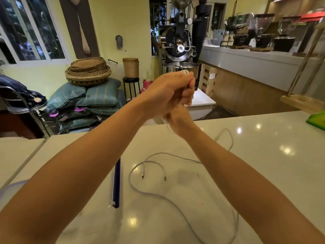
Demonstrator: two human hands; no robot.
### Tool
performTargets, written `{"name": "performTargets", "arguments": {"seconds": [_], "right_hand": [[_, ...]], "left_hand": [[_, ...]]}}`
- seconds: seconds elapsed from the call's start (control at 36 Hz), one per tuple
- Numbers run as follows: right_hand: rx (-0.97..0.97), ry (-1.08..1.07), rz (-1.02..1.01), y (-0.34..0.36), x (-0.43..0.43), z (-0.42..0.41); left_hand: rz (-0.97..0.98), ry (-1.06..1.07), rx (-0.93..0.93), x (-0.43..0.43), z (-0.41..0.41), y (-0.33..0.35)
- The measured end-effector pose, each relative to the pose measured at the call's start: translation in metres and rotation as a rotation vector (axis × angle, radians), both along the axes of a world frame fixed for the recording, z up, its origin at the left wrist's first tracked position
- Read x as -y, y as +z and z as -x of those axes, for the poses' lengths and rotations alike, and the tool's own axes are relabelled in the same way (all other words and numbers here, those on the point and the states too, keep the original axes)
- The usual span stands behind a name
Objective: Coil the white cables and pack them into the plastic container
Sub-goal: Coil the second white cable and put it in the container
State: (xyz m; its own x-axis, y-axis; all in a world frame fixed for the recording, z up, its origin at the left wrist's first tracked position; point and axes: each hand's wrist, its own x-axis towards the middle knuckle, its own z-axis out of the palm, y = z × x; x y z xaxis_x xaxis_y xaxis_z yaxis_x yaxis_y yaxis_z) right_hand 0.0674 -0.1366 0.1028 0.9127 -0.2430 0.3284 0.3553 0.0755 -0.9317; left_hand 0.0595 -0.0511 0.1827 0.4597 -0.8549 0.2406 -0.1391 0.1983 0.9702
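Note:
My left hand [168, 92] is raised above the far edge of the white counter [263, 155], fist closed around a small coil of white cable [185, 72] that peeks out at the top. Just below and partly behind it, my right hand [177, 120] is closed on a strand of the same cable. More white cable [149, 192] lies loose on the counter in wide loops, with two plug ends near the middle. At the left edge lies a clear plastic container [12, 186] with a blue strip [117, 184], mostly hidden by my left arm.
A green object [316, 119] sits at the counter's right edge. Beyond the counter are stacked sacks [91, 101], woven baskets [88, 72], a stool, a coffee roaster [179, 43] and a long shelf with grinders [263, 32].

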Motion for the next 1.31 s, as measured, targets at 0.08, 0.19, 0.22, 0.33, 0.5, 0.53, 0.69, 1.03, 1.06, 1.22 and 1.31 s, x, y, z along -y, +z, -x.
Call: {"name": "performTargets", "arguments": {"seconds": [0.08, 0.19, 0.22, 0.33, 0.5, 0.53, 0.69, 1.03, 1.06, 1.22, 1.31], "right_hand": [[-0.136, 0.139, -0.002, -0.016, -0.019, 0.001], [-0.221, 0.294, 0.016, -0.020, -0.035, 0.017], [-0.227, 0.310, 0.021, -0.019, -0.035, 0.020], [-0.264, 0.280, 0.209, -0.008, -0.028, 0.032], [-0.183, 0.090, 0.731, 0.022, -0.010, 0.039], [-0.157, 0.071, 0.810, 0.028, -0.006, 0.039], [-0.032, -0.032, 1.135, 0.063, 0.014, 0.038], [0.096, -0.071, 1.299, 0.109, 0.040, 0.020], [0.099, -0.064, 1.295, 0.111, 0.041, 0.018], [0.153, -0.077, 1.203, 0.116, 0.049, 0.008], [0.140, -0.070, 1.024, 0.108, 0.051, -0.001]], "left_hand": [[-0.088, 0.166, 0.172, -0.001, -0.012, -0.001], [-0.197, 0.357, 0.414, -0.011, -0.029, -0.001], [-0.221, 0.405, 0.473, -0.015, -0.033, -0.002], [-0.293, 0.533, 0.619, -0.028, -0.052, -0.012], [-0.357, 0.551, 0.682, -0.042, -0.058, -0.022], [-0.357, 0.552, 0.685, -0.045, -0.058, -0.023], [-0.383, 0.449, 0.539, -0.050, -0.053, -0.034], [-0.227, 0.224, 0.275, -0.052, -0.027, -0.046], [-0.234, 0.208, 0.260, -0.053, -0.026, -0.045], [-0.291, 0.052, 0.100, -0.052, -0.019, -0.045], [-0.224, -0.046, 0.033, -0.050, -0.014, -0.038]]}}
